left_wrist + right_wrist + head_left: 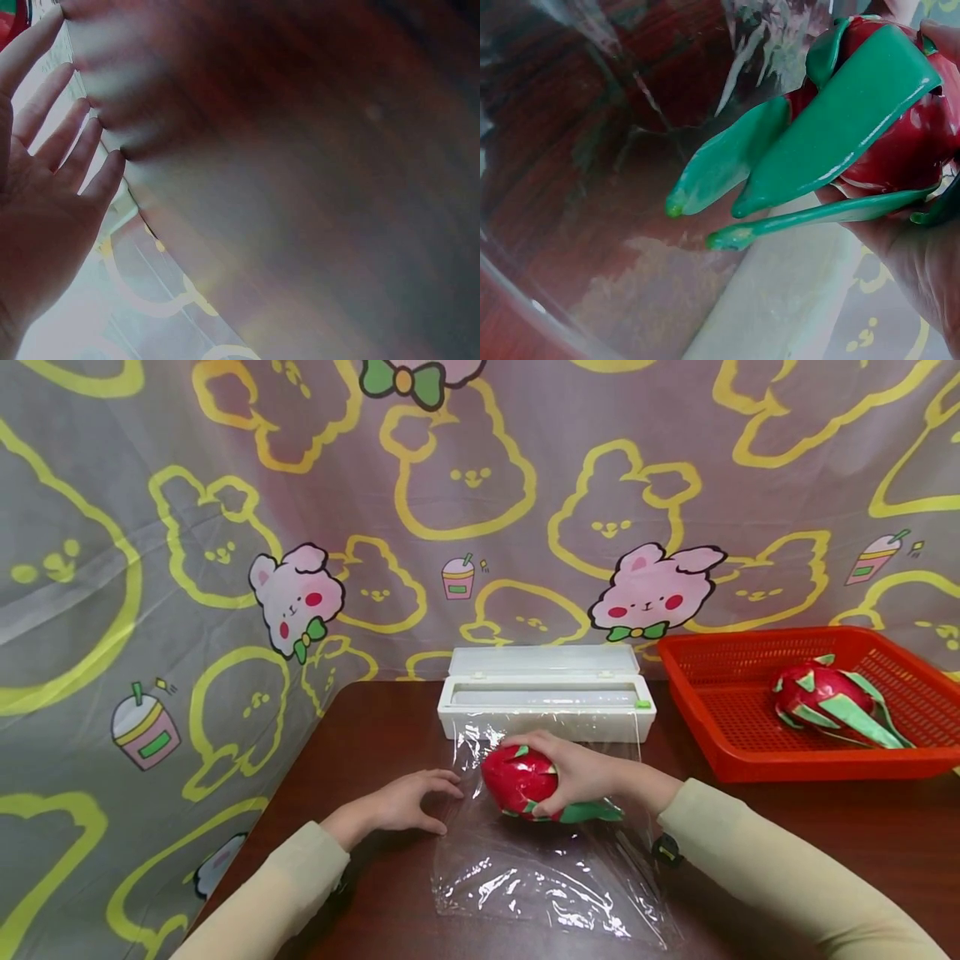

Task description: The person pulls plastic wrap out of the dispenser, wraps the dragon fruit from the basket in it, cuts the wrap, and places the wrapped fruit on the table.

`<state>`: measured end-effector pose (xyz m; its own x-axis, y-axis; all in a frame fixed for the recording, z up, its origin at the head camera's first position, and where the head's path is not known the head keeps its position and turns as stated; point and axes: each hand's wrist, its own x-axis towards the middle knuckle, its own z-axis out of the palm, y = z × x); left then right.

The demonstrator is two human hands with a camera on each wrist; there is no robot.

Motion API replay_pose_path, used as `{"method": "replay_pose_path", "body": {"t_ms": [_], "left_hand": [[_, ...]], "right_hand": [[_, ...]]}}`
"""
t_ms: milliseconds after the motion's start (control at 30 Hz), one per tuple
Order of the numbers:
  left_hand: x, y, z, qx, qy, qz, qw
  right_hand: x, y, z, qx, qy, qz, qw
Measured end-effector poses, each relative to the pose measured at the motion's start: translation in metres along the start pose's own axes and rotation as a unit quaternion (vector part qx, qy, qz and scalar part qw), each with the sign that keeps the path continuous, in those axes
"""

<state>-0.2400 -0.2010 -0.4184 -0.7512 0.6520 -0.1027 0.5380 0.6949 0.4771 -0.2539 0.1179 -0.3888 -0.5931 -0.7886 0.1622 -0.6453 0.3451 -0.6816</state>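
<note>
R hand (581, 770) w/ dragon fruit (516, 777) over clear film (525, 881), L hand (403, 800) free at the side.
R hand grips fruit from its R side, thumb nearer the person, green leaves (592, 812) pointing R; fruit–film contact: can't tell. L hand holds nothing, fingers loosely spread nr film's L edge. Film runs from white dispenser (543, 727), lid up, twd the person, wrinkled at its near end. Imo: set fruit down gently, abt mid-sheet; mind the leaf tips, they could snag; L fingers best pin the edge flat so creases don't spread. Farther R: red basket (825, 768) w/ 2nd dragon fruit (817, 692), well apart.
</note>
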Motion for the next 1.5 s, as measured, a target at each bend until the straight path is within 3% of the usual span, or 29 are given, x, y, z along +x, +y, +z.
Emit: {"method": "replay_pose_path", "body": {"t_ms": [500, 1067, 1367, 1500], "left_hand": [[0.001, -0.001, 0.0, -0.006, -0.006, -0.018, 0.9998], [0.001, 0.0, 0.001, 0.002, -0.003, -0.013, 0.9999], [0.0, 0.0, -0.001, 0.014, 0.007, -0.001, 0.9999], [-0.001, -0.003, -0.002, -0.005, 0.022, -0.002, 0.9997]], "right_hand": [[0.004, -0.001, 0.007, -0.017, -0.041, 0.03, 0.9986], [-0.002, -0.009, 0.009, -0.113, -0.037, 0.05, 0.9916], [-0.01, -0.011, 0.001, -0.089, -0.004, 0.029, 0.9956], [-0.02, -0.011, -0.006, -0.061, 0.012, 0.025, 0.9978]]}}
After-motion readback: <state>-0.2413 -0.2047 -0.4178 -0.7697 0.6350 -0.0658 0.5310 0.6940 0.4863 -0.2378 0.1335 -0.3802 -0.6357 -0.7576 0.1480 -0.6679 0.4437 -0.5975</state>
